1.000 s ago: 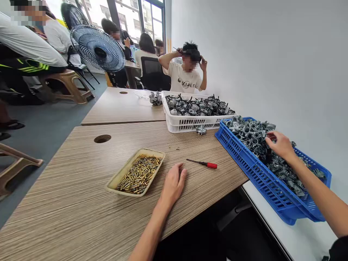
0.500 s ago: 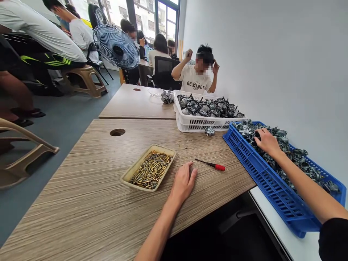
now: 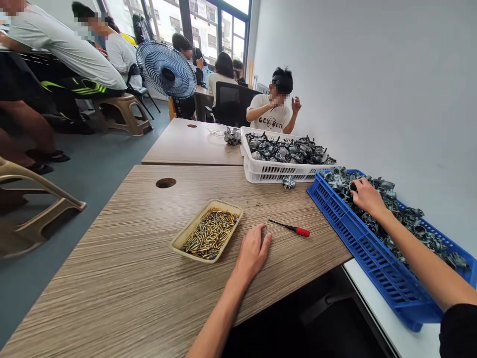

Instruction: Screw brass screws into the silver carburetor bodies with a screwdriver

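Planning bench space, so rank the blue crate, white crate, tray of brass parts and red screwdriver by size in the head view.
1. Blue crate and white crate: the blue one looks bigger but sits nearer the camera, so I can't rank them.
2. Tray of brass parts
3. Red screwdriver

Right hand (image 3: 367,197) on die-cast carburettors (image 3: 406,221) heaped in a blue plastic crate (image 3: 357,238). Left hand (image 3: 253,253) lies open on the wooden bench (image 3: 112,263), just beside a tray of brass screws (image 3: 230,237) and a red-handled screwdriver (image 3: 294,229).

A black pedestal fan (image 3: 166,69) stands beyond a tan plastic stool (image 3: 122,115), near a seated co-worker (image 3: 222,79).
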`<state>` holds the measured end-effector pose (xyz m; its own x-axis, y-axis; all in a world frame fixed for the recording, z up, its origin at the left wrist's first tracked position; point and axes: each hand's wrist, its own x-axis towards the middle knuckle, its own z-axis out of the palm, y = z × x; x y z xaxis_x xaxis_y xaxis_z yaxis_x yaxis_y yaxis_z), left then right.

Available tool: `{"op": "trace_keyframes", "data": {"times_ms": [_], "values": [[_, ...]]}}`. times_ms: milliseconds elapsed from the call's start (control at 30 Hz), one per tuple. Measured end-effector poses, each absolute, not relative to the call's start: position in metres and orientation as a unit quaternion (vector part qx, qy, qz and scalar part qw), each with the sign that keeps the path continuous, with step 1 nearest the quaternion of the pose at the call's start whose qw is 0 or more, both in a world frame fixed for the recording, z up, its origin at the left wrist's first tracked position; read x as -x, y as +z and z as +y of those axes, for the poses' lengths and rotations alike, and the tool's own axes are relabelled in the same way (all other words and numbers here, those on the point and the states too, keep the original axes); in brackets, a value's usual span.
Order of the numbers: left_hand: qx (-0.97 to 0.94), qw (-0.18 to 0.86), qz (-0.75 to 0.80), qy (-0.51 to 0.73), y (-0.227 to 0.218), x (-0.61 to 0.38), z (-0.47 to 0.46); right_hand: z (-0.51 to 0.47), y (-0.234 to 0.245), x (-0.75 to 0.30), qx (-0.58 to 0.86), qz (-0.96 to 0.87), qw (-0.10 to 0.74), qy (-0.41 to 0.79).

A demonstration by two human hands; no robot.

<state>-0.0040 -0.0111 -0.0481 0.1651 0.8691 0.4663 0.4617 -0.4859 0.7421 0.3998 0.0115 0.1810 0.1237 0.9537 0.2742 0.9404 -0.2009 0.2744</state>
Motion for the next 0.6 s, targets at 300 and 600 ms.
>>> {"op": "trace_keyframes", "data": {"times_ms": [300,600], "values": [[-0.733,0.219,0.451,0.460,-0.049,0.004,-0.010,0.003,0.196,-0.415,-0.753,0.614,0.061,0.229],[-0.735,0.212,0.452,0.459,-0.050,0.004,-0.010,-0.004,0.187,-0.439,-0.793,0.580,0.093,0.161]]}}
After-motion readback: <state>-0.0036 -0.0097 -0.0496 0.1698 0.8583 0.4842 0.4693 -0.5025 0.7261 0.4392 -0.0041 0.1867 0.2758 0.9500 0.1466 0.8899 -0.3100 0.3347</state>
